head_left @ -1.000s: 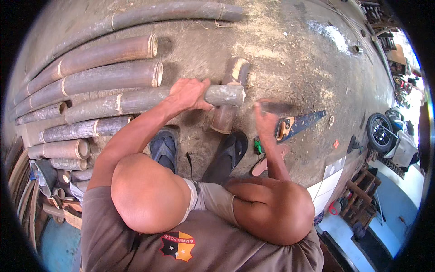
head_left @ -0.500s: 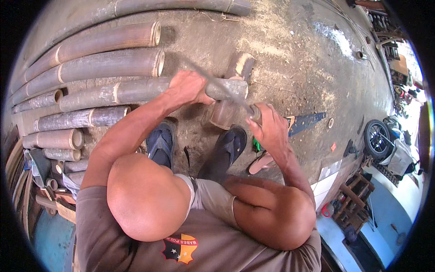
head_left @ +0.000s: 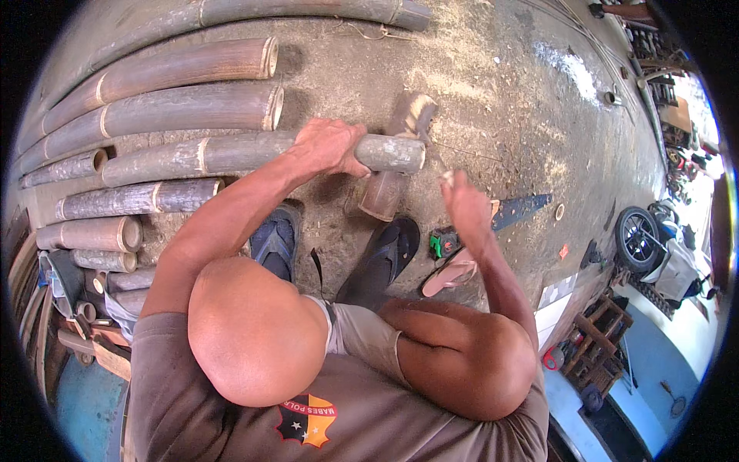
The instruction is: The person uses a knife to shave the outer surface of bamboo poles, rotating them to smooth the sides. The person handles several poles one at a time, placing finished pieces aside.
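Note:
My left hand (head_left: 329,148) is wrapped over a long grey bamboo pole (head_left: 246,152), just short of its cut right end. That end rests across a short bamboo piece (head_left: 382,196) lying crosswise on the floor, with a pale scraped patch at its far end. To the right of the pole's end, my right hand (head_left: 466,206) is closed around the handle of a long-bladed knife (head_left: 446,178). Motion smears the blade, and its outline is hard to make out.
More bamboo poles (head_left: 185,108) lie side by side at left. A handsaw (head_left: 523,210), a green-and-black tape measure (head_left: 444,244) and a pink sandal (head_left: 453,274) lie near my right hand. Pale shavings (head_left: 454,85) litter the concrete. A motorcycle wheel (head_left: 639,239) is at far right.
My right hand has moved right with the knife, whose blade lay slanting across the pole before and is now off it. My left hand keeps its grip on the bamboo pole.

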The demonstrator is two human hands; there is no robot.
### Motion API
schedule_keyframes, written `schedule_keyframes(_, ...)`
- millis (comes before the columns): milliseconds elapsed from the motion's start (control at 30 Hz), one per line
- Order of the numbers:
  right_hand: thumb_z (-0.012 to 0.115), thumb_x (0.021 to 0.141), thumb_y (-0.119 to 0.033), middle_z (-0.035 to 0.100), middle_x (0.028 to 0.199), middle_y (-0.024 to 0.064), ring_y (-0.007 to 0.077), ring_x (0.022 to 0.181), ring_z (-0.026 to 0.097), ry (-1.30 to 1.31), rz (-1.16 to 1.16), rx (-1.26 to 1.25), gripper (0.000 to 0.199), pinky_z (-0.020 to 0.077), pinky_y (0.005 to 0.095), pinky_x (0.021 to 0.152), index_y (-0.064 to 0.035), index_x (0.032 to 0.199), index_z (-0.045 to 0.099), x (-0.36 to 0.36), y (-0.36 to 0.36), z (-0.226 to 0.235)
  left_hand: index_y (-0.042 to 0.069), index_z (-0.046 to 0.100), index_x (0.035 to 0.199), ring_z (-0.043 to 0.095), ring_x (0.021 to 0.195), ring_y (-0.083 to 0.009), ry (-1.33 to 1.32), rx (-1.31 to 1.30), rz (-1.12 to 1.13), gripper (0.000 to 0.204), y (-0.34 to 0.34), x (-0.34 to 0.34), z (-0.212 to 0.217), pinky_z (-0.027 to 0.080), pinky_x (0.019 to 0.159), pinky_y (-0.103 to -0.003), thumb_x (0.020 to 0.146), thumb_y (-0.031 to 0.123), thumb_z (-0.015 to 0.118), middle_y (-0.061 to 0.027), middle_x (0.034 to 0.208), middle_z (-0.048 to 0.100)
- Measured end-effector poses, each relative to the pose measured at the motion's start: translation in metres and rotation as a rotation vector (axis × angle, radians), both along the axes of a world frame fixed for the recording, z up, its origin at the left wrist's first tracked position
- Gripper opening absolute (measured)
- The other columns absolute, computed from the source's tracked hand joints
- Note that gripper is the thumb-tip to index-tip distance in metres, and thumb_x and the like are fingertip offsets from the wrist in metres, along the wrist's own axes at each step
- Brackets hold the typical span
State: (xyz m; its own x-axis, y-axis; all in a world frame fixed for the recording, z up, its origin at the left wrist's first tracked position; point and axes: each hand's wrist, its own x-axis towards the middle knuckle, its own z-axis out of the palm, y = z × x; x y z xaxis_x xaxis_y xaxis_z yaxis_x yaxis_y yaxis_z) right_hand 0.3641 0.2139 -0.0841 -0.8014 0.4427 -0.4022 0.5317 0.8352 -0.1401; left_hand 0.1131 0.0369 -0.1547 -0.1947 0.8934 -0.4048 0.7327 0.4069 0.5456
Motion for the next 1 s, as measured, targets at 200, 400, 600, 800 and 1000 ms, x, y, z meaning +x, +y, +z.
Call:
schedule_keyframes(200,0.065,0.103,-0.04,0.072,0.1,0.0283,0.046,0.085,0.074,0.422,0.212,-0.122,0.039,0.0579,0.0535,0.069,-0.0025,0.111,0.058,-0.029,-0.038,0.046,0.004,0.066,0.117,0.073,0.107,-0.0399,-0.01,0.011,0.033,0.072,-0.009,-0.001,-0.005,0.056,0.089,-0.052,0.072,0.057,0.085,-0.0215,0.107,0.076)
schedule_keyframes(400,0.067,0.1,-0.043,0.072,0.104,0.0246,0.0446,0.089,0.073,-0.178,-0.096,-0.024,0.047,0.0586,0.0531,0.073,-0.0027,0.122,0.06,0.003,0.009,-0.012,0.007,0.065,0.12,0.073,0.106,-0.0398,0.006,-0.042,-0.001,0.074,0.003,-0.003,0.005,0.057,0.088,-0.053,0.072,0.058,0.085,-0.0233,0.106,0.075)
schedule_keyframes(600,0.066,0.103,-0.037,0.071,0.083,0.0259,0.0477,0.074,0.071,0.498,0.287,-0.153,0.036,0.0552,0.0549,0.062,-0.0024,0.104,0.059,-0.025,-0.029,0.037,0.007,0.063,0.121,0.074,0.103,-0.0405,0.038,-0.027,0.026,0.072,-0.01,0.0,-0.009,0.058,0.084,-0.053,0.075,0.059,0.084,-0.0231,0.104,0.075)
schedule_keyframes(800,0.065,0.103,-0.041,0.071,0.079,0.026,0.0489,0.074,0.071,-0.015,-0.065,0.017,0.038,0.0555,0.056,0.064,-0.0034,0.104,0.058,0.011,0.019,-0.026,0.007,0.058,0.126,0.071,0.108,-0.0402,0.226,0.103,-0.015,0.072,-0.012,0.024,-0.004,0.055,0.091,-0.052,0.078,0.053,0.084,-0.0206,0.112,0.072)
schedule_keyframes(1000,0.065,0.103,-0.043,0.072,0.086,0.0248,0.0471,0.077,0.071,0.136,-0.025,-0.035,0.04,0.0561,0.0548,0.065,-0.0039,0.107,0.055,0.014,-0.002,-0.013,0.008,0.059,0.128,0.072,0.107,-0.0398,0.118,0.042,-0.001,0.077,-0.009,0.012,-0.005,0.055,0.088,-0.052,0.074,0.055,0.086,-0.0205,0.111,0.073)
